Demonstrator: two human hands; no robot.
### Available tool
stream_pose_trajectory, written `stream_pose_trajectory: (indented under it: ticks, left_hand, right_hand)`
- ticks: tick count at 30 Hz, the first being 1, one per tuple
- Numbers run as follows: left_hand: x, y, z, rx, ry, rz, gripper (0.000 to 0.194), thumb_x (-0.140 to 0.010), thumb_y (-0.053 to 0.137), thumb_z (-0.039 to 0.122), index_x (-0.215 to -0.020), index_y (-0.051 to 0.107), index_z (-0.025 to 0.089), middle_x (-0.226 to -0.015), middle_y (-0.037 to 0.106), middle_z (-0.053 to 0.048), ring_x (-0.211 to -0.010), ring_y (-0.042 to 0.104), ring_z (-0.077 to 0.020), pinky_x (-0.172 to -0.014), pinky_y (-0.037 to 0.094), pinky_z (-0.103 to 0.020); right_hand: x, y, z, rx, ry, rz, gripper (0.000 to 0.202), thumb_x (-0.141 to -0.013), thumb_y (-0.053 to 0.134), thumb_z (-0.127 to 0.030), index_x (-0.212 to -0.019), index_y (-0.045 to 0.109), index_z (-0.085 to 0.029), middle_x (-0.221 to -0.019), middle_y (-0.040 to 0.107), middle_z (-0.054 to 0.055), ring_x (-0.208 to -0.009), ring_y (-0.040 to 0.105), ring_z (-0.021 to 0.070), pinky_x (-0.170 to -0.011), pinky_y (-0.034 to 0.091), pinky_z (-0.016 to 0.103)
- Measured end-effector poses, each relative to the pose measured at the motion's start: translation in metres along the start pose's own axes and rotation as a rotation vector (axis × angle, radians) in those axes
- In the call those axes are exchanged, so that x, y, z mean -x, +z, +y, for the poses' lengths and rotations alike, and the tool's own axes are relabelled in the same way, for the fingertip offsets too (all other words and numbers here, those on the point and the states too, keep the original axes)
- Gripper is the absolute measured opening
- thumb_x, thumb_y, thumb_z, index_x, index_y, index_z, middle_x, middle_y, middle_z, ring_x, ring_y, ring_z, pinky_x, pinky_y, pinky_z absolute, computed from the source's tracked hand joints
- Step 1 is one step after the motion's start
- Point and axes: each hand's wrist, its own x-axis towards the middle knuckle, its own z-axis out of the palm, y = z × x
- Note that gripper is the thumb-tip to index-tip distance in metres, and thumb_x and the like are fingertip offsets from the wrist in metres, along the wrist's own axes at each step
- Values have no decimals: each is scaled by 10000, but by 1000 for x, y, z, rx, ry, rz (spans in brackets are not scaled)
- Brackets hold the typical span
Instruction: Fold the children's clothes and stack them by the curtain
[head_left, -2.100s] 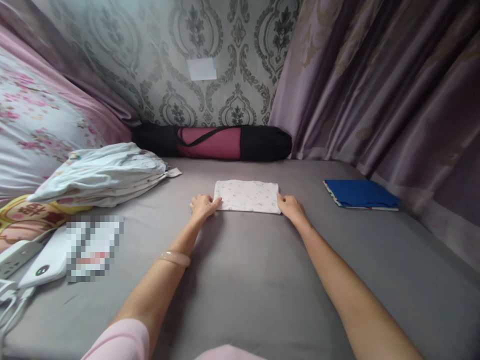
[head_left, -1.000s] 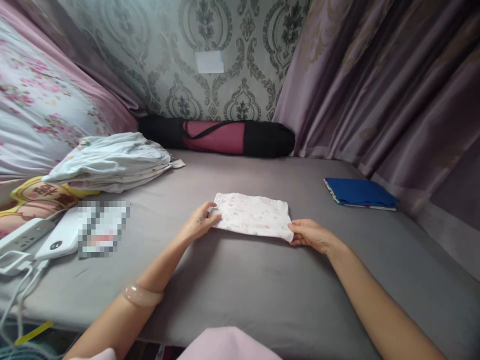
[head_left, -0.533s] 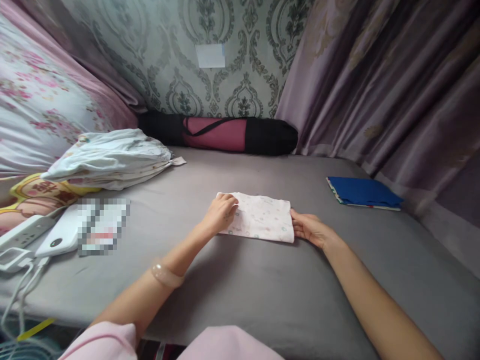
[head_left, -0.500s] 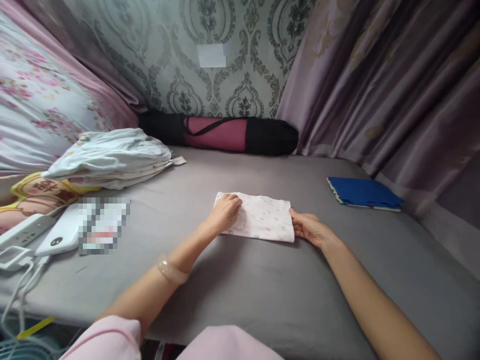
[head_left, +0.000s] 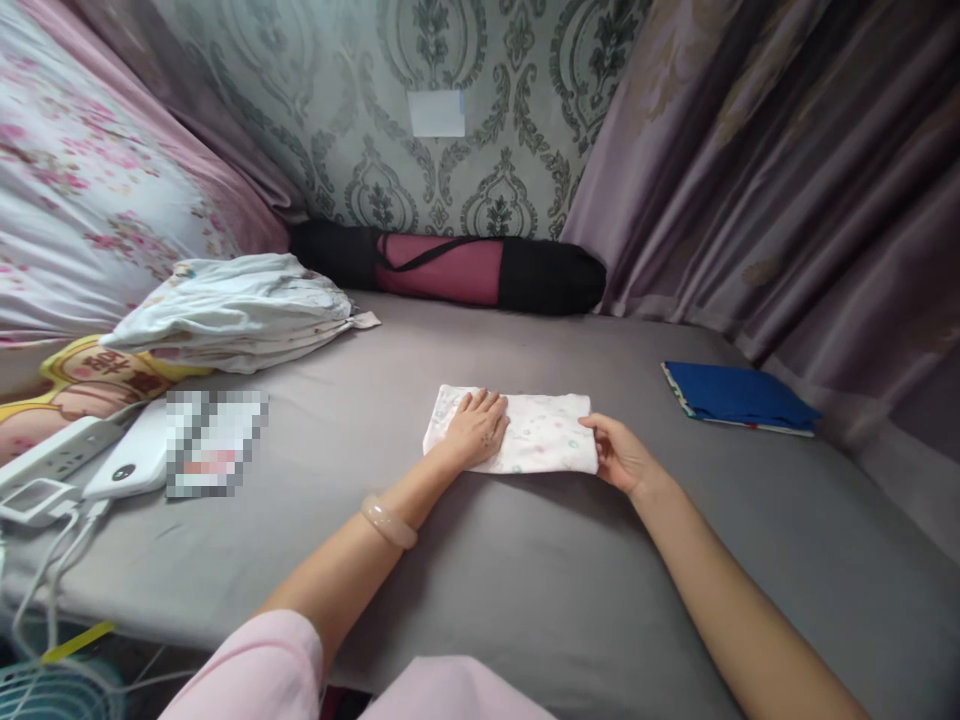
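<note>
A folded white cloth [head_left: 551, 430] with a small pastel print lies on the grey bed sheet in front of me. Flat on its left half rests my left hand [head_left: 478, 428], fingers stretched out; a pale bangle [head_left: 388, 522] circles that wrist. At the cloth's right edge, my right hand [head_left: 619, 452] pinches the side between thumb and fingers. The fingers under the edge are partly hidden.
A folded blue cloth [head_left: 739, 395] lies to the right. Crumpled white fabric [head_left: 232, 310], a power strip [head_left: 64, 455] and a white power bank [head_left: 139, 455] with cables sit left. A black and pink long bag [head_left: 442, 270] lies along the wall.
My left hand has gone from curled fingers at the cloth's left end to lying flat, a little further right. My right hand stays at the right edge. The view has shifted slightly.
</note>
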Motion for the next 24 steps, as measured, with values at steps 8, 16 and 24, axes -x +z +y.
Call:
stream_pose_trajectory:
  ticks: [8,16,24]
  left_hand:
    - [3,1,5,-100,10,13,491,-974,299,348,-1423,415,184,-1479,407,-139,-1378,325,-343,-1118,225,-556]
    - [3,-11,-1,-72,91,-103,588,-849,553,324,-1405,426,183,-1490,367,-168,-1398,262,-375,-1116,211,-579]
    - [27,-40,-65,180,-124,168,335,-875,508,264,-1169,602,135,-1345,517,-180,-1266,474,-282,-1058,366,-407]
  right_hand:
    - [13,53,-42,-461,82,-126,83,-750,536,-158,-674,512,-180,-406,400,-79,-309,287,31,-285,246,116]
    - [2,118,-51,-266,-74,-214,94,-747,591,-150,-792,513,-179,-531,540,-64,-353,437,53,-311,356,138]
    - [0,148,-52,158,-115,-131,200,-809,613,-209,-983,528,-161,-485,547,-60,-359,460,85,-300,327,152]
